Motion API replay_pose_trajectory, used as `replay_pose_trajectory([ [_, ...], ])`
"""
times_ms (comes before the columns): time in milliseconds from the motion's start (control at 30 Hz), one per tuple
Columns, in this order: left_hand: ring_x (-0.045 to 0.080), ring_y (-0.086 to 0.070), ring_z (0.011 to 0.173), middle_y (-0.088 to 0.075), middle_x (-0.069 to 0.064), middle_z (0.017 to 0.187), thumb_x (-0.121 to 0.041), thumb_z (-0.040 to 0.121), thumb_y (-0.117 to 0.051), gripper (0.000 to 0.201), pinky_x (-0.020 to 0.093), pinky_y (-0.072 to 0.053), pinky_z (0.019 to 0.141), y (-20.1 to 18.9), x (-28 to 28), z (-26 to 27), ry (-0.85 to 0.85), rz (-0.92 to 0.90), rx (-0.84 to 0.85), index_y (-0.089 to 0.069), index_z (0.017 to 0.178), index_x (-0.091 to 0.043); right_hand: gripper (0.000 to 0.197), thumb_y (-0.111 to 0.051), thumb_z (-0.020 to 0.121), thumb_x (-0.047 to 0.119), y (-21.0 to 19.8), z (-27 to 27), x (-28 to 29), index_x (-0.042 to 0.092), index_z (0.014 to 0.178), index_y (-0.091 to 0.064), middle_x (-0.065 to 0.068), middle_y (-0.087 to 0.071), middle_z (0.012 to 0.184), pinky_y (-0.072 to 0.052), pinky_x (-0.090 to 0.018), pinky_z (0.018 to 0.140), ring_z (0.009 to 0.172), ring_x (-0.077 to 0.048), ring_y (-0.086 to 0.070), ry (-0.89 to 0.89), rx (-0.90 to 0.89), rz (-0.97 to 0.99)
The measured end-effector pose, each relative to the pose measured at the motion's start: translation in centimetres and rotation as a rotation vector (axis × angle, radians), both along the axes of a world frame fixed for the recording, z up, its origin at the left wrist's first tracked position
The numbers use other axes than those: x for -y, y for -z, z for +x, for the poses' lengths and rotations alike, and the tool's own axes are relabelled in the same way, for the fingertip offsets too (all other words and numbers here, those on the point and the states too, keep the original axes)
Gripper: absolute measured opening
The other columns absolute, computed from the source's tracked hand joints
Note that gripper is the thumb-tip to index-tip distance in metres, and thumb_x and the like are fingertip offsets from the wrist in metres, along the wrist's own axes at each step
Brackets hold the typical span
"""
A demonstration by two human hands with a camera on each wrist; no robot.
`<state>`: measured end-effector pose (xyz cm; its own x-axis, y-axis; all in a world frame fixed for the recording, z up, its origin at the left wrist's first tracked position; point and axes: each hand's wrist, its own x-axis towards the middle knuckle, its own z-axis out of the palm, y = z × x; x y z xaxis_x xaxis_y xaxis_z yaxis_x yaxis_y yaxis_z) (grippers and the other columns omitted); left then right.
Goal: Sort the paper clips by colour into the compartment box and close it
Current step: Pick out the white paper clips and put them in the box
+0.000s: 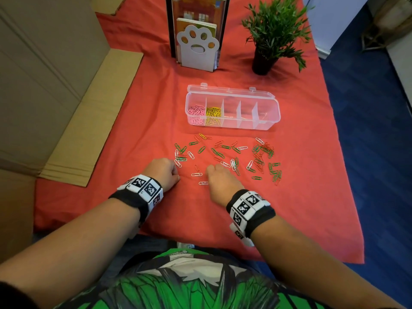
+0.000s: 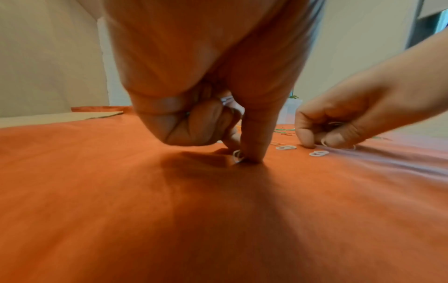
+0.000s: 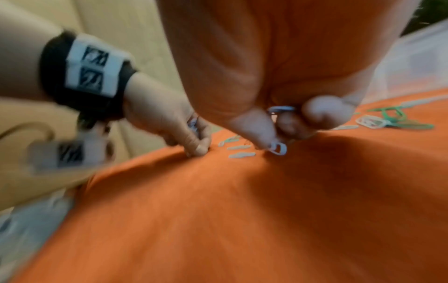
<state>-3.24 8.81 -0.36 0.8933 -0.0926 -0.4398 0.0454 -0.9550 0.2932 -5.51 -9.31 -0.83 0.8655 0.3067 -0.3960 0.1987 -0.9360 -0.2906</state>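
Both hands pinching white paper clips off red-clothed desk (image 1: 301,197).
Left hand (image 1: 163,172) and right hand (image 1: 219,178) pinched on white paper clips (image 3: 278,148); compartment box (image 1: 270,120) open, long axis left-right; scattered clips (image 1: 263,152) between.

Looks like an office or study room, set up w/ a makeshift worktop. Evidence: blue carpet floor (image 1: 367,134) along the right side of the head view, typical office flooring; white cabinet or furniture panel (image 1: 332,21) at upper right. Worktop covered w/ a red-orange cloth (image 1: 138,121) filling the frame centre. At top centre, a white paw-shaped bookend (image 1: 197,49) holding books upright, i.e. desk stationery. Small potted plant (image 1: 275,32) in a black pot at upper right, office-type decor. Flattened cardboard boxes (image 1: 44,85) fill the left side. Exact room type can't be told beyond that.
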Motion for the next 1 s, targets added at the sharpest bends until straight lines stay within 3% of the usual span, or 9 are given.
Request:
replay_pose_trajectory([
  [67, 0.028, -0.061, 0.084, -0.068, 0.010, 0.084, -0.024, 0.082, -0.059, 0.013, 0.027, -0.040, 0.069, 0.1, 0.2, 0.1, -0.075, -0.085, -0.029, -0.062, 0.072, -0.016, 0.023, -0.042, 0.083, -0.001, -0.2, 1.1, 0.2, 0.007, 0.098, -0.057, -0.013, -0.059, 0.104, -0.041, -0.029, 0.085, 0.103, -0.029, -0.054, 0.191, -0.153, 0.235],
  [200, 0.022, -0.043, 0.050, -0.047, 0.002, 0.054, -0.017, 0.087, -0.043, 0.029, 0.023, -0.029, 0.047, -0.8, 0.7, 0.6, -0.629, -0.695, -0.340, -0.049, 0.059, -0.016, 0.017, -0.042, 0.079, 0.011, -1.7, 2.2, 0.8, 0.018, 0.065, -0.047, -0.001, -0.042, 0.062, -0.030, -0.019, 0.044, 0.052, -0.016, -0.040, 0.738, -0.526, 0.850],
  [333, 0.011, -0.049, 0.044, -0.053, -0.001, 0.053, -0.011, 0.080, -0.032, 0.027, 0.016, -0.040, 0.045, -2.1, 0.1, 0.9, -0.906, -1.116, -0.517, -0.055, 0.067, -0.013, 0.023, -0.035, 0.079, 0.000, -1.9, 2.3, 0.8, 0.015, 0.068, -0.050, -0.003, -0.043, 0.059, -0.025, -0.019, 0.043, 0.043, -0.011, -0.038, 0.860, -0.678, 1.054],
  [433, 0.010, -0.041, 0.038, -0.046, -0.003, 0.048, -0.018, 0.085, -0.046, 0.024, 0.014, -0.033, 0.040, -1.5, 0.5, 1.0, -0.794, -0.920, -0.364, -0.057, 0.064, -0.015, 0.015, -0.053, 0.080, 0.013, -0.9, 2.0, 0.3, 0.021, 0.069, -0.056, 0.002, -0.049, 0.062, -0.032, -0.022, 0.048, 0.048, -0.013, -0.042, 0.567, -0.496, 0.717],
  [500, 0.013, -0.037, 0.042, -0.043, -0.005, 0.045, -0.023, 0.083, -0.059, 0.021, 0.018, -0.027, 0.038, -0.5, 0.5, 0.8, -0.591, -0.647, -0.152, -0.060, 0.065, -0.014, 0.004, -0.058, 0.079, 0.016, -0.2, 1.5, -0.2, 0.020, 0.080, -0.059, -0.002, -0.054, 0.080, -0.044, -0.028, 0.067, 0.073, -0.021, -0.056, 0.251, -0.286, 0.375],
  [567, 0.014, -0.043, 0.052, -0.049, -0.005, 0.052, -0.027, 0.081, -0.065, 0.015, 0.019, -0.031, 0.046, 0.5, 0.2, 0.6, -0.413, -0.459, 0.021, -0.065, 0.072, -0.014, 0.019, -0.057, 0.078, 0.017, 0.6, 0.5, -0.4, 0.013, 0.097, -0.055, -0.009, -0.050, 0.100, -0.048, -0.035, 0.082, 0.093, -0.029, -0.056, 0.052, -0.108, 0.155],
  [700, 0.024, -0.062, 0.086, -0.066, 0.007, 0.091, -0.023, 0.080, -0.066, 0.017, 0.026, -0.041, 0.073, 1.2, -0.5, 0.2, -0.145, -0.181, 0.169, -0.071, 0.095, -0.019, 0.027, -0.048, 0.082, 0.008, 0.5, -0.7, -1.1, 0.006, 0.109, -0.049, -0.014, -0.046, 0.113, -0.047, -0.043, 0.082, 0.102, -0.035, -0.052, -0.116, 0.092, -0.009],
  [867, 0.029, -0.061, 0.089, -0.064, 0.010, 0.094, -0.027, 0.081, -0.064, 0.013, 0.033, -0.046, 0.080, 1.9, -0.9, 0.3, -0.067, -0.132, 0.201, -0.067, 0.089, -0.018, 0.017, -0.048, 0.086, 0.007, 1.0, 0.8, -1.2, 0.005, 0.101, -0.054, -0.014, -0.055, 0.103, -0.044, -0.033, 0.083, 0.097, -0.031, -0.056, 0.093, -0.044, 0.248],
  [1000, 0.030, -0.059, 0.089, -0.063, 0.012, 0.091, -0.025, 0.083, -0.060, 0.010, 0.035, -0.044, 0.080, 1.8, -0.7, 0.5, -0.027, -0.118, 0.164, -0.063, 0.083, -0.016, 0.020, -0.045, 0.091, 0.003, 0.1, 2.5, -1.0, 0.012, 0.101, -0.059, 0.003, -0.050, 0.071, -0.033, -0.016, 0.049, 0.056, -0.008, -0.040, 0.474, -0.330, 0.679],
])
